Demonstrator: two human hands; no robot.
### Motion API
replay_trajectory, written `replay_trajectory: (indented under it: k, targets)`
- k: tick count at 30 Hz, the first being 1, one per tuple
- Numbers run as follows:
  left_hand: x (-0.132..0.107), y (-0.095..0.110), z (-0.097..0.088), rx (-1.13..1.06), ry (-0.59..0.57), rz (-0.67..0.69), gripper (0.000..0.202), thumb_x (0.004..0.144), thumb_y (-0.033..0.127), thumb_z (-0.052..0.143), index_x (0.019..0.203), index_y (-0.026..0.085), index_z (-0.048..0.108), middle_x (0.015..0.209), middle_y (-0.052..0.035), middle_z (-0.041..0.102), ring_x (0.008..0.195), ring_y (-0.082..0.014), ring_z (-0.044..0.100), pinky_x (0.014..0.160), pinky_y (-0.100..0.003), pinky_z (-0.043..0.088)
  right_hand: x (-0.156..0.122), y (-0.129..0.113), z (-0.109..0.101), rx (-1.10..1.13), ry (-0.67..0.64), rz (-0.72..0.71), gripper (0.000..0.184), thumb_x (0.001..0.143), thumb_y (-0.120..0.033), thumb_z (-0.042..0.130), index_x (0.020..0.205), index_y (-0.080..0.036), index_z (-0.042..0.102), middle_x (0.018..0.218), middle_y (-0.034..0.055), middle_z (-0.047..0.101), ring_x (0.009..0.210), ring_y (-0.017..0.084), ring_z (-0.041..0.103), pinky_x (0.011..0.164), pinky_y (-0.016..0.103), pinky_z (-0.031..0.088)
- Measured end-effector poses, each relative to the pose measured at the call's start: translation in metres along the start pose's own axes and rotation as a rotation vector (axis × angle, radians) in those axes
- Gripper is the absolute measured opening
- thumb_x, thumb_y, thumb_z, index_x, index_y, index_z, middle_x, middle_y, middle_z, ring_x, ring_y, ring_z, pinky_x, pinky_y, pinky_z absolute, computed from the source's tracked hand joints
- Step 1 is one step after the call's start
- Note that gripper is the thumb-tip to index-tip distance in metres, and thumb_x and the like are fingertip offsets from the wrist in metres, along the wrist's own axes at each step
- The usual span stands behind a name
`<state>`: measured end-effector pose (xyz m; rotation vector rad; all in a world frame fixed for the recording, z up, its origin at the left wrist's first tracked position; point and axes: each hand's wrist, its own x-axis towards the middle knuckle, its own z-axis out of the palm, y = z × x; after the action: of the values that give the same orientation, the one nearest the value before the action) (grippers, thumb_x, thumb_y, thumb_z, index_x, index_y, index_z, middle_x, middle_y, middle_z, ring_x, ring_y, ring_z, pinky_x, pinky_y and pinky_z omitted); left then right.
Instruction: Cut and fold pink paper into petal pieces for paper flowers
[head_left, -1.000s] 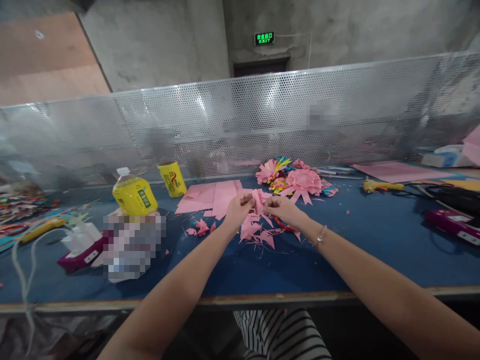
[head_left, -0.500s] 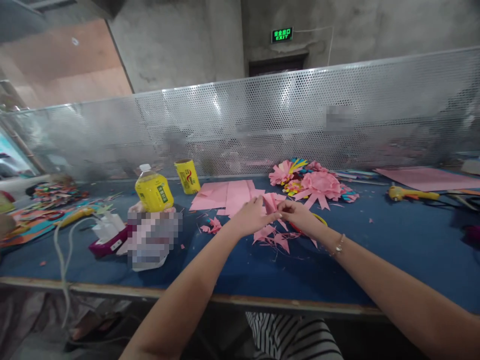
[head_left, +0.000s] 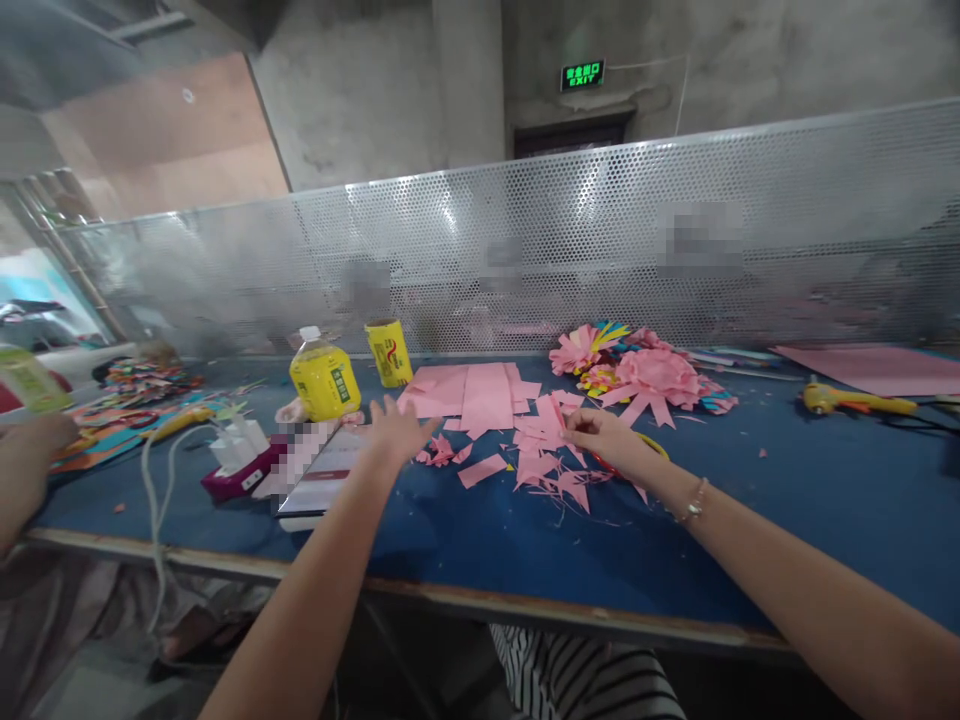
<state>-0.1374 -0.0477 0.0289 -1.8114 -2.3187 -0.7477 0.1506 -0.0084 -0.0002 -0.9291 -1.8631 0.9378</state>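
My left hand [head_left: 396,430] hovers open with fingers spread over the blue table [head_left: 787,500], between the yellow drink bottle [head_left: 324,378] and flat pink paper sheets [head_left: 469,392]. It holds nothing. My right hand [head_left: 600,437] pinches a small folded pink paper piece [head_left: 553,412] above a pile of pink paper scraps [head_left: 547,470]. A strip of pink paper [head_left: 482,470] lies on the table between my hands. Something red and yellow lies partly hidden under my right wrist.
Finished paper flowers [head_left: 637,372] sit behind the scraps, by the perforated metal screen [head_left: 570,240]. A yellow can [head_left: 388,352], a white charger with cable [head_left: 232,450], a glue gun [head_left: 855,400] and pink sheets lie about. Another person's arm [head_left: 26,465] is at the far left.
My left hand let go of the pink paper and moved left, opening its fingers. My right hand kept the piece. The view swung left, bringing another person's arm into view.
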Motion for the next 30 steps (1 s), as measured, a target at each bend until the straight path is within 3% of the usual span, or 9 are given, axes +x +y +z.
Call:
replay_trajectory:
  k: [2, 4, 7, 9, 11, 14, 22, 27, 30]
  targets:
    - [-0.006, 0.028, 0.002, -0.033, -0.021, 0.039, 0.063, 0.062, 0.055, 0.05, 0.112, 0.015, 0.049, 0.13, -0.0205, 0.033, 0.122, -0.0422, 0.016, 0.088, -0.059, 0.017, 0.001, 0.002, -0.001, -0.004, 0.017, -0.004, 0.023, 0.062, -0.035, 0.059, 0.058, -0.018, 0.044, 0.053, -0.0046, 0.043, 0.048, 0.008, 0.042, 0.05, 0.024, 0.035]
    - [-0.013, 0.062, 0.005, -0.178, -0.051, 0.205, 0.059, 0.061, 0.055, 0.052, 0.106, 0.016, 0.053, 0.122, -0.02, 0.043, 0.116, -0.0412, 0.029, 0.088, -0.055, 0.022, 0.002, 0.006, -0.003, -0.006, 0.045, -0.013, 0.022, 0.063, -0.034, 0.058, 0.058, -0.017, 0.044, 0.054, -0.0043, 0.043, 0.049, 0.008, 0.042, 0.05, 0.023, 0.034]
    - [-0.02, 0.111, 0.014, -0.432, -0.162, 0.439, 0.047, 0.063, 0.056, 0.05, 0.08, 0.014, 0.06, 0.085, -0.0172, 0.06, 0.089, -0.0317, 0.053, 0.078, -0.041, 0.037, 0.004, 0.008, -0.005, 0.008, 0.079, -0.015, 0.021, 0.063, -0.033, 0.056, 0.059, -0.017, 0.044, 0.054, -0.0043, 0.043, 0.049, 0.008, 0.04, 0.049, 0.023, 0.034]
    - [-0.022, 0.136, 0.024, -0.468, -0.298, 0.473, 0.046, 0.066, 0.057, 0.045, 0.077, 0.014, 0.057, 0.075, -0.0134, 0.06, 0.078, -0.0261, 0.056, 0.07, -0.036, 0.04, 0.003, 0.007, -0.005, 0.036, 0.111, -0.02, 0.018, 0.062, -0.03, 0.057, 0.059, -0.017, 0.045, 0.055, -0.0042, 0.044, 0.05, 0.008, 0.041, 0.051, 0.023, 0.035]
    - [-0.021, 0.152, 0.035, -0.445, -0.314, 0.474, 0.044, 0.069, 0.054, 0.042, 0.079, 0.014, 0.055, 0.076, -0.0125, 0.059, 0.074, -0.0241, 0.055, 0.067, -0.036, 0.041, 0.003, 0.006, -0.005, 0.056, 0.133, -0.041, 0.014, 0.06, -0.025, 0.057, 0.059, -0.017, 0.046, 0.056, -0.0038, 0.046, 0.053, 0.009, 0.042, 0.054, 0.024, 0.037]
    - [-0.02, 0.159, 0.049, -0.564, -0.251, 0.459, 0.033, 0.073, 0.043, 0.042, 0.086, 0.014, 0.052, 0.085, -0.0102, 0.059, 0.079, -0.0201, 0.054, 0.071, -0.033, 0.041, 0.003, 0.006, -0.004, 0.1, 0.114, -0.066, 0.011, 0.059, -0.022, 0.057, 0.06, -0.017, 0.047, 0.057, -0.0034, 0.048, 0.055, 0.009, 0.044, 0.056, 0.024, 0.038]
    - [-0.014, 0.142, 0.056, -1.219, -0.603, 0.262, 0.03, 0.067, 0.042, 0.054, 0.073, 0.013, 0.047, 0.066, 0.0014, 0.048, 0.06, -0.0092, 0.052, 0.062, -0.03, 0.048, 0.007, 0.017, -0.006, 0.232, 0.087, -0.042, 0.021, 0.063, -0.032, 0.062, 0.062, -0.017, 0.047, 0.062, -0.0031, 0.05, 0.054, 0.007, 0.046, 0.056, 0.023, 0.04]
    - [-0.013, 0.141, 0.06, -1.138, -0.507, 0.346, 0.033, 0.061, 0.041, 0.061, 0.077, 0.014, 0.049, 0.069, 0.0008, 0.049, 0.064, -0.011, 0.054, 0.06, -0.028, 0.047, 0.006, 0.01, -0.007, 0.349, 0.117, 0.043, 0.026, 0.061, -0.038, 0.062, 0.065, -0.018, 0.046, 0.06, -0.0039, 0.049, 0.055, 0.008, 0.048, 0.056, 0.024, 0.042]
    - [-0.015, 0.142, 0.062, -0.952, -0.315, 0.427, 0.036, 0.057, 0.037, 0.064, 0.084, 0.015, 0.053, 0.077, -0.002, 0.055, 0.07, -0.0134, 0.053, 0.064, -0.028, 0.044, 0.005, 0.005, -0.006, 0.444, 0.118, 0.092, 0.024, 0.062, -0.038, 0.059, 0.064, -0.018, 0.045, 0.059, -0.0043, 0.048, 0.055, 0.008, 0.049, 0.056, 0.024, 0.044]
